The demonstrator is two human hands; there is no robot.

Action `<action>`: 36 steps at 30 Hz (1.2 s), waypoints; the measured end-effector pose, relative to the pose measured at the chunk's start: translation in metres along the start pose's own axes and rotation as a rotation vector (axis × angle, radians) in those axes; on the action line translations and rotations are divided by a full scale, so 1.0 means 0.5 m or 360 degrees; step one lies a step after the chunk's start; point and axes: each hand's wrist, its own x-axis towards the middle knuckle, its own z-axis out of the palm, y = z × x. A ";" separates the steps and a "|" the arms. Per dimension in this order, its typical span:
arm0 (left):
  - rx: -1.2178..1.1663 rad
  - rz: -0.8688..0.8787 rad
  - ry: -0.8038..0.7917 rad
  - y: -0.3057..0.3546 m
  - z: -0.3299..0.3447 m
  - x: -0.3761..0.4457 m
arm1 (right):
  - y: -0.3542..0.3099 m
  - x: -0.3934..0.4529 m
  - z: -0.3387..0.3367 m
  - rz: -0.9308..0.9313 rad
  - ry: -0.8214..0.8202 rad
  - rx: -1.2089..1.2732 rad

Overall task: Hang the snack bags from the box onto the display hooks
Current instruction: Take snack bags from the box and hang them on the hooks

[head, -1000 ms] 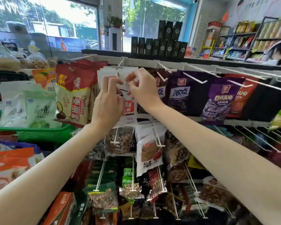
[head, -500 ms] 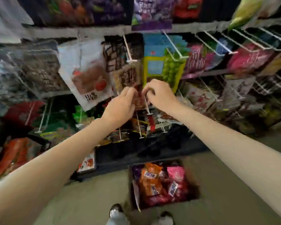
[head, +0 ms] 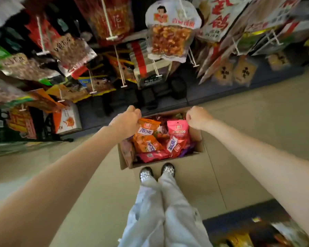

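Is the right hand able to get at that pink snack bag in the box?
Probably yes: the right hand hovers just above the open box, and the pink snack bag lies uncovered on top.

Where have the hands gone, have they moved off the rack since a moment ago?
Yes. Both hands came down from the display hooks to the cardboard box on the floor: left hand and right hand now hover over its snack bags.

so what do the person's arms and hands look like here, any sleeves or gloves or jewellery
Both forearms are bare as far up as the view shows, with no sleeves in sight. The left hand and right hand wear no gloves, and no watch, bracelet or ring shows on them. Lower down, the person wears pale, loose trousers and shiny silver-toned shoes.
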 end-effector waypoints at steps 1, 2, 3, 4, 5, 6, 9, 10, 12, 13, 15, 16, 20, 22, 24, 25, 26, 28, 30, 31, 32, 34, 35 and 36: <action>0.0029 -0.0007 -0.0019 -0.008 0.034 0.019 | -0.001 0.020 0.052 -0.0040 -0.0097 -0.0070; 0.0052 -0.0019 -0.0016 -0.017 0.064 0.044 | 0.000 0.048 0.102 -0.0092 -0.0172 -0.0103; 0.0043 -0.0049 -0.0002 -0.031 0.097 0.070 | 0.004 0.078 0.155 -0.0124 -0.0257 -0.0094; 0.0000 -0.0104 0.0003 -0.042 0.132 0.095 | 0.007 0.106 0.205 -0.0153 -0.0341 -0.0103; -0.0060 -0.0160 0.0000 -0.054 0.167 0.120 | 0.010 0.136 0.257 -0.0197 -0.0419 -0.0102; -0.0105 -0.0197 -0.0008 -0.066 0.203 0.146 | 0.009 0.166 0.303 -0.0217 -0.0498 -0.0107; -0.0145 -0.0154 -0.0041 -0.114 0.324 0.235 | 0.003 0.245 0.419 -0.0280 -0.0637 -0.0101; -0.0157 -0.0114 -0.0047 -0.129 0.364 0.261 | -0.004 0.273 0.448 -0.0299 -0.0683 -0.0125; -0.0175 -0.0055 -0.0078 -0.154 0.437 0.305 | -0.008 0.325 0.505 -0.0301 -0.0758 -0.0158; -0.0172 -0.0036 -0.0080 -0.164 0.466 0.324 | -0.006 0.353 0.532 -0.0267 -0.0786 -0.0123; -0.0155 0.0001 -0.0062 -0.173 0.503 0.352 | -0.008 0.392 0.563 -0.0156 -0.0851 0.0095; -0.0173 0.0006 -0.0047 -0.173 0.511 0.357 | -0.014 0.398 0.566 -0.0091 -0.0893 0.0235; -0.0214 0.0082 -0.0113 -0.166 0.487 0.326 | -0.053 0.354 0.509 -0.0064 -0.0603 0.0497; -0.0223 0.0186 -0.0140 -0.136 0.428 0.276 | -0.080 0.304 0.435 -0.0033 -0.0517 0.0662; -0.0285 0.0260 -0.0134 -0.095 0.331 0.213 | -0.110 0.242 0.332 -0.0090 -0.0462 0.0691; -0.0345 0.0260 -0.0130 -0.073 0.271 0.180 | -0.124 0.209 0.269 -0.0132 -0.0422 0.0622; -0.0447 0.0244 -0.0123 -0.053 0.204 0.148 | -0.138 0.171 0.197 -0.0188 -0.0388 0.0542; -0.0761 0.0178 -0.0139 -0.018 0.058 0.086 | -0.162 0.088 0.040 -0.0310 -0.0281 0.0445; -0.0985 0.0185 -0.0137 0.017 -0.089 0.021 | -0.181 -0.001 -0.114 -0.0411 -0.0190 0.0461; -0.1020 0.0207 -0.0099 0.035 -0.159 -0.014 | -0.189 -0.042 -0.181 -0.0440 -0.0160 0.0517; -0.1023 0.0236 -0.0049 0.053 -0.227 -0.049 | -0.200 -0.088 -0.244 -0.0478 -0.0134 0.0575; -0.1001 0.0289 0.0016 0.085 -0.350 -0.122 | -0.225 -0.181 -0.362 -0.0579 -0.0084 0.0574; -0.0996 0.0299 0.0025 0.097 -0.398 -0.159 | -0.237 -0.228 -0.407 -0.0632 -0.0066 0.0541; -0.0974 0.0322 0.0051 0.105 -0.447 -0.200 | -0.252 -0.279 -0.456 -0.0699 -0.0026 0.0480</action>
